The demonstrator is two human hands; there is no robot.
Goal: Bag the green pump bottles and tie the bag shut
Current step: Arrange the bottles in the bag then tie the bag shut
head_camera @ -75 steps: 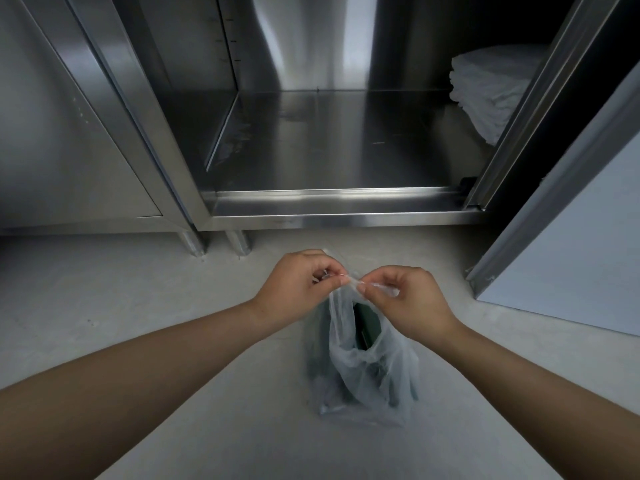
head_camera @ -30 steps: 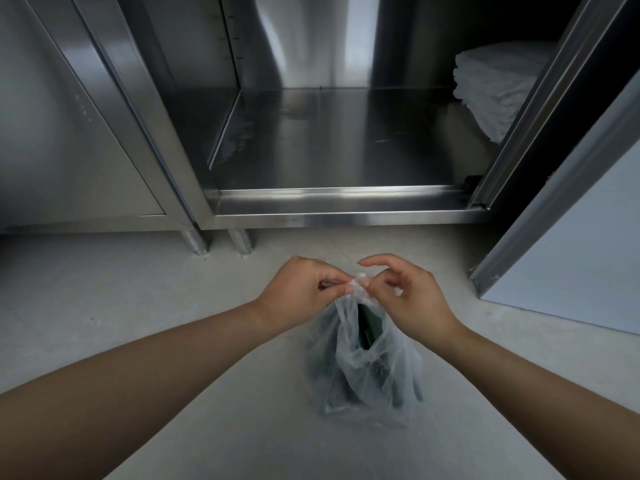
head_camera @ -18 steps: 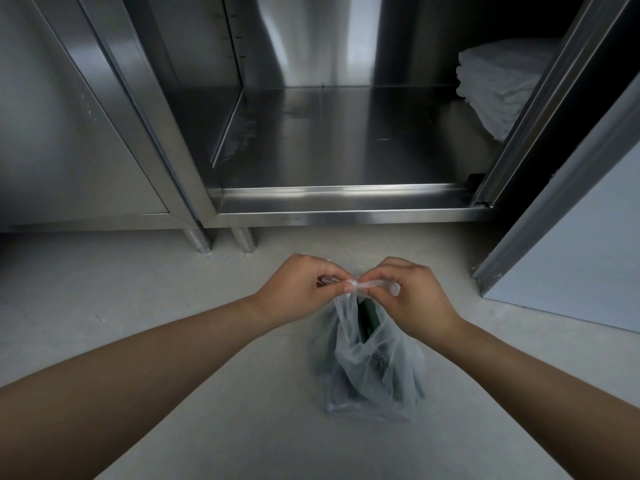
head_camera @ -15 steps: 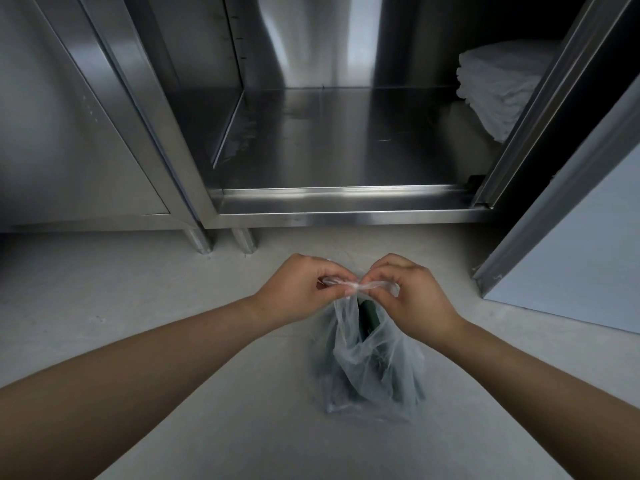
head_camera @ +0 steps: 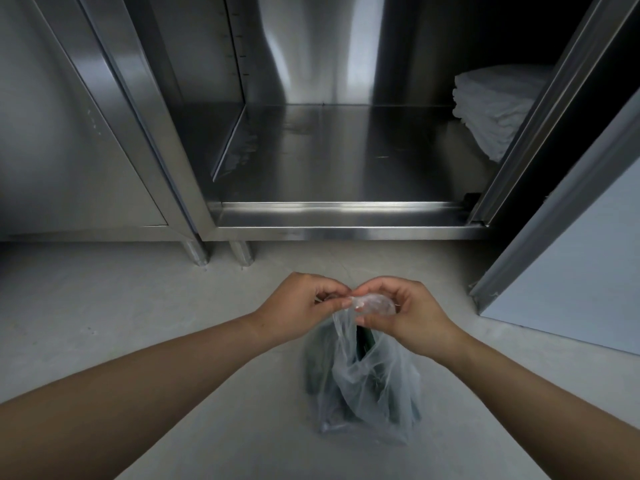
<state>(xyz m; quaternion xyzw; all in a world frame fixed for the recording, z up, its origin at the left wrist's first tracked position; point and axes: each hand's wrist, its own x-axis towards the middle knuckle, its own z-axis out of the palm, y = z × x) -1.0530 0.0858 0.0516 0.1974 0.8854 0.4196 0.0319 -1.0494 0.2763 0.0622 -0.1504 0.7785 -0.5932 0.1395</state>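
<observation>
**Knot Stage: Failure Risks at the Bag Mouth**

The bag (head_camera: 363,386) stands on the floor (head_camera: 138,323), directly below the person's hands. It is thin, translucent plastic. The green pump bottles (head_camera: 363,341) are inside it and show only as dark shapes through the film; their number cannot be read.

The left hand (head_camera: 301,310) has its grip closed on one gathered strip of the bag mouth, thumb against fingertips. The right hand (head_camera: 405,313) has its grip closed on the other strip, which appears bunched or looped around its fingers. The two hands meet fingertip to fingertip above the bag. Whether a knot has formed cannot be told; the task appears to be at its tying step.

Probable faults from this position:

- Slip. The film is slick and the pinch area is small. A loss of pressure in either grip would release a strip and undo the loop.
- Tear. A sharp outward pull on thin film may stretch or split the strip.
- Topple. An upward or sideways pull may tip the bag, since the bottles inside make it top-heavy.
- Loose knot. An opening remains below the hands; a knot set too high leaves the mouth slack.

Beyond the hands stands an open steel cabinet (head_camera: 346,216) with folded white cloths (head_camera: 495,112) at its rear right. Neither lies near the work.
</observation>
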